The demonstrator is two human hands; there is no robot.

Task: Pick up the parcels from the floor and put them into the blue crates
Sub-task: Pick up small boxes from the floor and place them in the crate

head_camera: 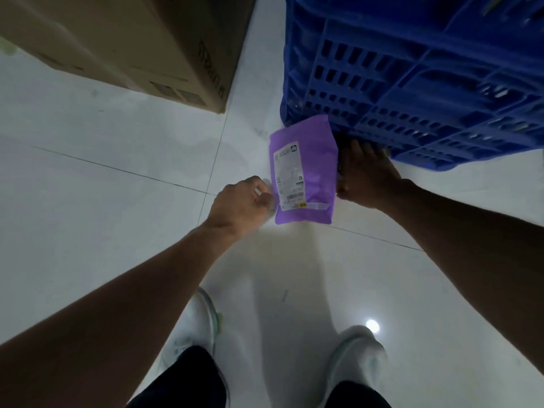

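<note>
Purple parcel [319, 172] is low down in front of you over the pale tiled floor [88, 178], its top corner overlapping the bottom corner of the blue crate [412, 72] in the head view. It is a soft plastic mailer, face up toward you, with a white shipping label [290, 175] running down its left half and a strip of tape across the lower end. You cannot tell from this angle whether it lies flat on the tiles, leans on the crate wall, or is lifted clear of the floor.

Your left hand [243, 201] is at the lower left edge of the mailer, fingers curled in tight, pinching that edge near the bottom of the label. Your right hand [366, 175] is against the right edge, back of the hand toward you, close under the crate's bottom rim. Its thumb side disappears behind the purple plastic and its fingers reach into the shadow by the crate, so you cannot tell whether it is gripping or only resting there.

The crate stands to your right, its slotted wall filling the upper right of the view. A large cardboard box [117, 42] stands on the floor to the upper left, well apart from the crate, with a strip of bare tile between them. Your white shoes [359, 351] show at the bottom, with a small bright light reflection [372, 325] on the tile just beside the right one.
</note>
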